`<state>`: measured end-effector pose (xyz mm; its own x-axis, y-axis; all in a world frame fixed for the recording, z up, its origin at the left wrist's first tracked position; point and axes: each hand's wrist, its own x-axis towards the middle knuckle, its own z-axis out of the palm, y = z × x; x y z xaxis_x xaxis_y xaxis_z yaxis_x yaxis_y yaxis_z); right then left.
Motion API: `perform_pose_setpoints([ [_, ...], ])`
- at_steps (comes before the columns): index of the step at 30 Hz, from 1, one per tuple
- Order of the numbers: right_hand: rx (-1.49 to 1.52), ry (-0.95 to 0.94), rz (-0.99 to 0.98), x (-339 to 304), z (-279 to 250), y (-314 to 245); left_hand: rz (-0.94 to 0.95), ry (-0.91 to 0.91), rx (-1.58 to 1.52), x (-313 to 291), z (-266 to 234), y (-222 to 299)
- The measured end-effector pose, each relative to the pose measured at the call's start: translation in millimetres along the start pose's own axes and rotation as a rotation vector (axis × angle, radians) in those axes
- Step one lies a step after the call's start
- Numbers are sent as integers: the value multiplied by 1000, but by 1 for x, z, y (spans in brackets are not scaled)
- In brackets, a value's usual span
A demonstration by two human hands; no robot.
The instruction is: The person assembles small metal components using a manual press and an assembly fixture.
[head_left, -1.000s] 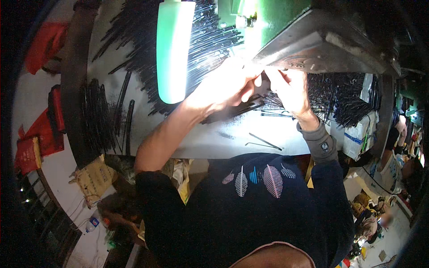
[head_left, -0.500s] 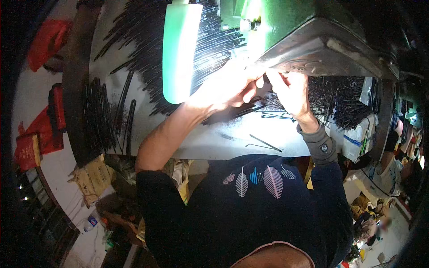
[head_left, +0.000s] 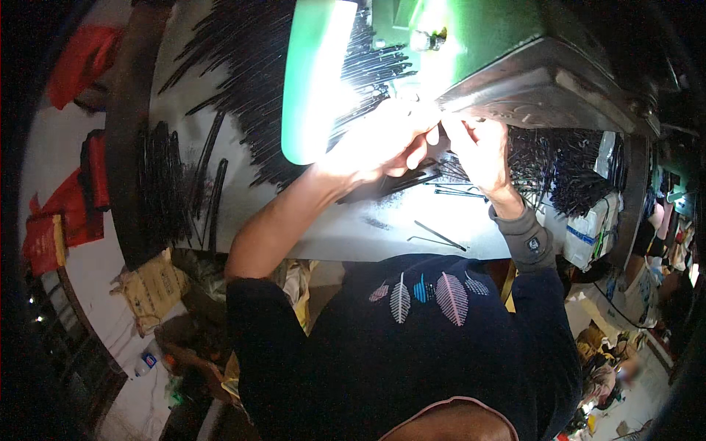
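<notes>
My left hand reaches up to the front of a green machine, fingers curled and thumb pressed in. My right hand meets it there from the right, its fingers bent together under a dark metal guard. Both sets of fingertips nearly touch. Strong glare washes them out, so whatever they pinch cannot be made out. Left of the hands, many thin black rods lie fanned across the table. Another heap of thin black pieces lies to the right, behind my right wrist.
A glowing white-green panel hangs over my left forearm. Two loose thin rods lie near the table's front edge. A white box stands at right. More black strips lie at left; a brown carton is below them.
The view has shifted slightly, so the panel and machine appear a little to the right. Both hands keep the same place at the machine, with fingers still together.
</notes>
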<state>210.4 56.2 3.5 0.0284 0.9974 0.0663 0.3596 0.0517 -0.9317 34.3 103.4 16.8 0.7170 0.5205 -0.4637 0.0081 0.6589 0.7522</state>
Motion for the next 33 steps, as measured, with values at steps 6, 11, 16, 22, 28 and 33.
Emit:
perform_pose_setpoints([
  [6,25,-4,45,-4,2,7,65,26,30,0,4,-1],
  [11,74,12,61,-4,0,14,85,74,123,4,5,-8],
  [16,81,27,28,-4,0,14,55,70,79,3,8,-2],
  [22,-82,-62,58,-4,-6,14,66,29,-26,4,5,-4],
  [28,140,-18,45,-2,-1,15,59,49,8,5,4,-3],
  [33,120,-23,28,-3,0,14,60,34,-7,3,4,-4],
])
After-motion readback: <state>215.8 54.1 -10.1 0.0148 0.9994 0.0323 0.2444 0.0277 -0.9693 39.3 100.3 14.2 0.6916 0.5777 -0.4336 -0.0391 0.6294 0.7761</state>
